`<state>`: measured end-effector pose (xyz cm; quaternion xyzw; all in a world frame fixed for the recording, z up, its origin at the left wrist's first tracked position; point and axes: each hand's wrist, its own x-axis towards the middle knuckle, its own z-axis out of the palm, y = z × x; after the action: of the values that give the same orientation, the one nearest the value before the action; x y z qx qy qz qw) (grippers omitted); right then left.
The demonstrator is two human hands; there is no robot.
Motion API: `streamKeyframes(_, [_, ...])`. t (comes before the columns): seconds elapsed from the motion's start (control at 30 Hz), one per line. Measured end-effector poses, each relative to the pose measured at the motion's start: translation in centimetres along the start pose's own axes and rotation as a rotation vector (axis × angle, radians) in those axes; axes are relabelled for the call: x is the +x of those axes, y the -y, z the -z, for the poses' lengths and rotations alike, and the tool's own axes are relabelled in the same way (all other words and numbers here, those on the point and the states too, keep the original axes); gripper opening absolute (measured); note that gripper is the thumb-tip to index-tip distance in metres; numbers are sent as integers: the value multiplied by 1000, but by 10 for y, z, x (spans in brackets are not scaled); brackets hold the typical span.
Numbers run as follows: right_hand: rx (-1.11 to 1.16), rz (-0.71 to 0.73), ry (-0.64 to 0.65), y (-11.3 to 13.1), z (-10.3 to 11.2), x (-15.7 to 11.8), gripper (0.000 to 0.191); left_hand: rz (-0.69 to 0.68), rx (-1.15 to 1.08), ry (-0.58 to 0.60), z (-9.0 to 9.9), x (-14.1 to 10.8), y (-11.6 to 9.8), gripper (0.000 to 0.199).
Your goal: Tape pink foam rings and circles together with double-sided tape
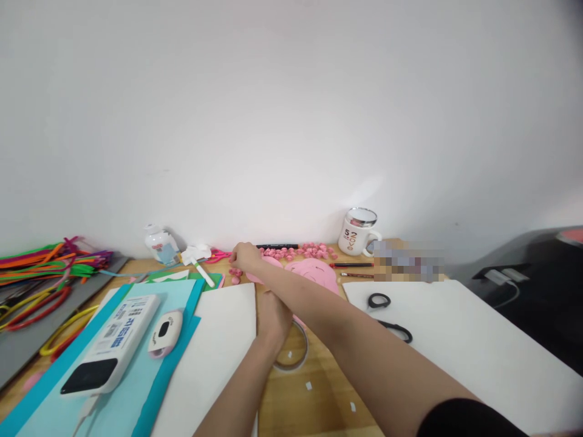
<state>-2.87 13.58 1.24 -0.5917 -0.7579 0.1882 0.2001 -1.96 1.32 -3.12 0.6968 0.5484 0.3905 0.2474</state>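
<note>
My right hand reaches across to the left over my left wrist. Its fingers are bent down beside a few small pink pieces; whether it grips one is too small to tell. Under my right forearm is my left hand, its fingers mostly hidden. Pink paper shapes lie just behind the crossed arms, and a row of small pink pieces runs along the wall. A roll of tape lies flat on the table, right beside my left wrist.
A mug and pencils stand and lie at the back right. Scissors rest on white paper. On the left are a power bank, a small white device, a bottle and coloured pipe cleaners.
</note>
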Motion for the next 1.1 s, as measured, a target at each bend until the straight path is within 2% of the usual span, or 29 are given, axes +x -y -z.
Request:
streamKeyframes(0.13, [41, 39, -49, -1, 7, -5, 13, 3, 131, 20, 4, -2, -9, 24])
streamKeyframes(0.27, [106, 89, -119, -13, 28, -19, 14, -44, 143, 80, 5, -2, -13, 23])
streamKeyframes(0.33, [147, 126, -144, -28, 43, -33, 19, -71, 123, 115, 4, 0, -12, 22])
streamKeyframes(0.43, [215, 182, -154, -57, 66, -64, 11, -86, 53, 132, 3, 4, -7, 18])
streamKeyframes(0.5, [323, 206, -172, -78, 77, -92, 14, -72, -14, 62, 3, 6, -5, 22])
streamKeyframes(0.6, [395, 218, -101, -100, 82, -137, 13, -42, -52, -73, 5, 7, -2, 26])
streamKeyframes(0.7, [384, 231, 42, -108, 75, -174, 10, -29, -55, -123, 7, 7, -3, 29])
streamKeyframes(0.77, [374, 262, 142, -109, 70, -188, 17, -33, -39, -154, 8, 5, -5, 29])
streamKeyframes(0.9, [275, 410, 283, -110, 69, -200, 37, -69, 16, -152, 9, 2, -10, 31])
streamKeyframes(1.0, [231, 457, 338, -113, 70, -202, 34, -73, 67, -133, 9, 1, -12, 30])
streamKeyframes(1.1, [316, 437, 283, -118, 67, -199, 24, -35, 113, -93, 8, 0, -12, 33])
